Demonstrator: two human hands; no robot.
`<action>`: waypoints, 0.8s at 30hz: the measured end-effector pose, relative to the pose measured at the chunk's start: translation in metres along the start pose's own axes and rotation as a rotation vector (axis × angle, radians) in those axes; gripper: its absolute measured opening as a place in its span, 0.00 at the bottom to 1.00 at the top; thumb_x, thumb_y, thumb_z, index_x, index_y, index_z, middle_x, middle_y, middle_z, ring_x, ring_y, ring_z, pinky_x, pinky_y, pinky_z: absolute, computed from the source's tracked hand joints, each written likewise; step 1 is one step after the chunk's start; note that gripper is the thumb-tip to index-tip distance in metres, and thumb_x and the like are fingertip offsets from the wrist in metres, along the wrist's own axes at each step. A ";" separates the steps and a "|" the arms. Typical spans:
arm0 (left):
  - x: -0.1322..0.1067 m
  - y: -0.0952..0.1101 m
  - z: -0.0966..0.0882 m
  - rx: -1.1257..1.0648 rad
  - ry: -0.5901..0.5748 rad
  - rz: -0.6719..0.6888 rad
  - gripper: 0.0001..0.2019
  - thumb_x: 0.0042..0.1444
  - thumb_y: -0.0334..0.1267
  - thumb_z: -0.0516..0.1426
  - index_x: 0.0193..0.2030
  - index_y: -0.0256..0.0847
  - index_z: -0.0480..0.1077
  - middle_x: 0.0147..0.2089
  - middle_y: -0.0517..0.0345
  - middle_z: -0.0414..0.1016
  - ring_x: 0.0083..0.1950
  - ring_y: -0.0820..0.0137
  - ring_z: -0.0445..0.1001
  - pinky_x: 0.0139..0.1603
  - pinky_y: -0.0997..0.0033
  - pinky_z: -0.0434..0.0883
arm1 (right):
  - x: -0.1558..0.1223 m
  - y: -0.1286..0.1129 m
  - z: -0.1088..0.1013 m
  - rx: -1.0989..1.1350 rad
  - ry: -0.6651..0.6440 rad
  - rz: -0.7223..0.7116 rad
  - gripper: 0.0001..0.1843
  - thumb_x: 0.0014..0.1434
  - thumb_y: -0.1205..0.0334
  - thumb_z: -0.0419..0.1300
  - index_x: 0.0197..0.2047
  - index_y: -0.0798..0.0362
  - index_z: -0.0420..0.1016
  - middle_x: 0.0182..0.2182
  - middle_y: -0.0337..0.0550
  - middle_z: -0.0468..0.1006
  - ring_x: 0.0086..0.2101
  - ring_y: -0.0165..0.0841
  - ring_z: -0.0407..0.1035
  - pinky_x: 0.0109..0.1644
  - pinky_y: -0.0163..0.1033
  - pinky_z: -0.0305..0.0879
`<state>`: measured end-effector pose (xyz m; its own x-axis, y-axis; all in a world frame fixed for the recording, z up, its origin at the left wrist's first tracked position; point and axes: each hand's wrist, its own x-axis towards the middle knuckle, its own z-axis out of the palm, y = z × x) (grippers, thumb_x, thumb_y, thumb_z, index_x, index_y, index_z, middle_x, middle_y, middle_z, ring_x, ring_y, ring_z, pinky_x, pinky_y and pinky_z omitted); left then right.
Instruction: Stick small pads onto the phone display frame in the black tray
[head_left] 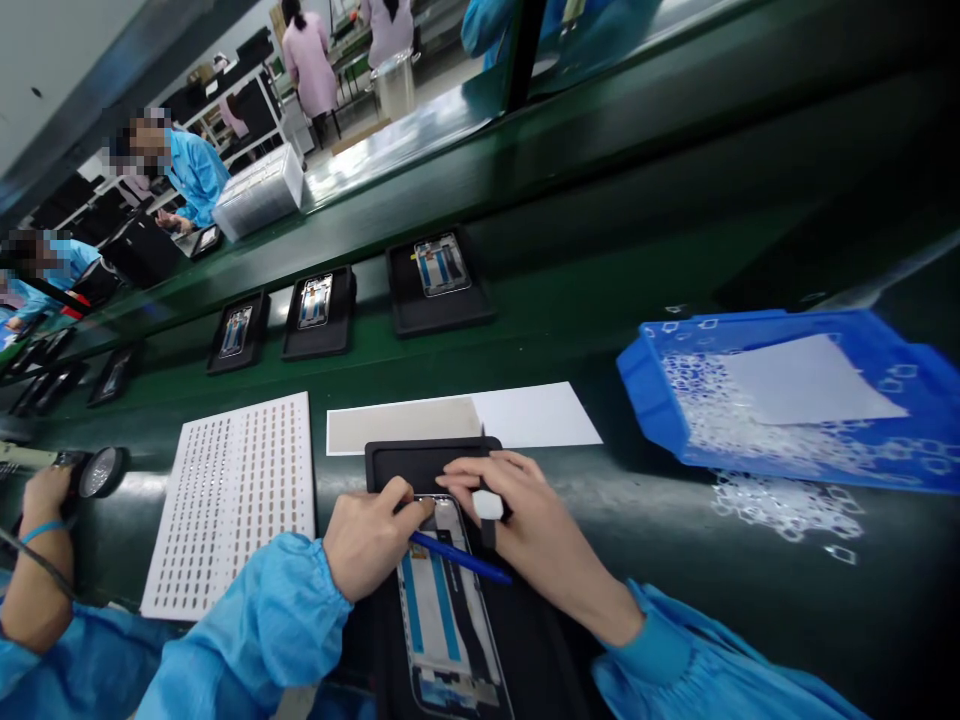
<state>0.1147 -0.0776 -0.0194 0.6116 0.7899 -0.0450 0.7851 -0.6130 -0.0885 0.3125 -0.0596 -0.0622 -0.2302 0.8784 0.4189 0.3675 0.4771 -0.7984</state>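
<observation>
A phone frame point(450, 620) lies in a black tray point(409, 462) in front of me. My left hand point(367, 540) is closed in a pinch at the top edge of the frame, gripping a blue pen-like tool point(459, 558) that points right. My right hand point(525, 520) rests on the upper right of the frame, fingers pressed together on its top, with a small white block point(488, 505) strapped on a finger. Both sleeves are light blue.
A white sheet of small parts point(232, 500) lies left of the tray, and a white and beige card point(465, 418) behind it. A blue bin point(795, 400) with clear film scraps stands right. Black trays with phone frames point(439, 280) sit on the green belt. A neighbour's arm point(37, 560) is at the left.
</observation>
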 end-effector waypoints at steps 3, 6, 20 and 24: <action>0.005 -0.004 -0.012 -0.053 -0.088 -0.007 0.12 0.59 0.33 0.56 0.49 0.48 0.73 0.44 0.58 0.74 0.26 0.74 0.73 0.25 0.74 0.69 | 0.003 0.003 -0.021 0.139 0.230 0.195 0.15 0.70 0.54 0.50 0.53 0.49 0.71 0.32 0.42 0.76 0.35 0.37 0.72 0.43 0.43 0.68; 0.017 -0.013 -0.024 -0.166 -0.066 -0.002 0.17 0.58 0.32 0.56 0.53 0.51 0.71 0.50 0.59 0.74 0.34 0.72 0.77 0.28 0.75 0.71 | 0.011 0.018 -0.043 0.197 0.398 0.392 0.26 0.67 0.41 0.50 0.55 0.52 0.72 0.25 0.41 0.71 0.27 0.35 0.69 0.33 0.38 0.70; 0.136 -0.045 -0.002 -0.212 -0.265 0.071 0.23 0.60 0.30 0.52 0.56 0.62 0.70 0.66 0.70 0.64 0.53 0.65 0.76 0.49 0.68 0.73 | 0.063 0.068 -0.029 0.225 0.350 0.567 0.19 0.48 0.45 0.64 0.29 0.54 0.72 0.20 0.45 0.74 0.24 0.40 0.72 0.23 0.36 0.69; 0.133 -0.045 -0.003 -0.216 -0.286 0.066 0.21 0.62 0.33 0.52 0.57 0.63 0.70 0.67 0.70 0.62 0.53 0.63 0.76 0.48 0.67 0.74 | 0.069 0.069 -0.026 0.198 0.374 0.598 0.16 0.48 0.49 0.65 0.29 0.52 0.68 0.21 0.44 0.76 0.22 0.39 0.72 0.21 0.35 0.66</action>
<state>0.1613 0.0546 -0.0184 0.6335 0.7033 -0.3227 0.7662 -0.6282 0.1350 0.3460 0.0347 -0.0773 0.2946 0.9554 -0.0214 0.1562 -0.0703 -0.9852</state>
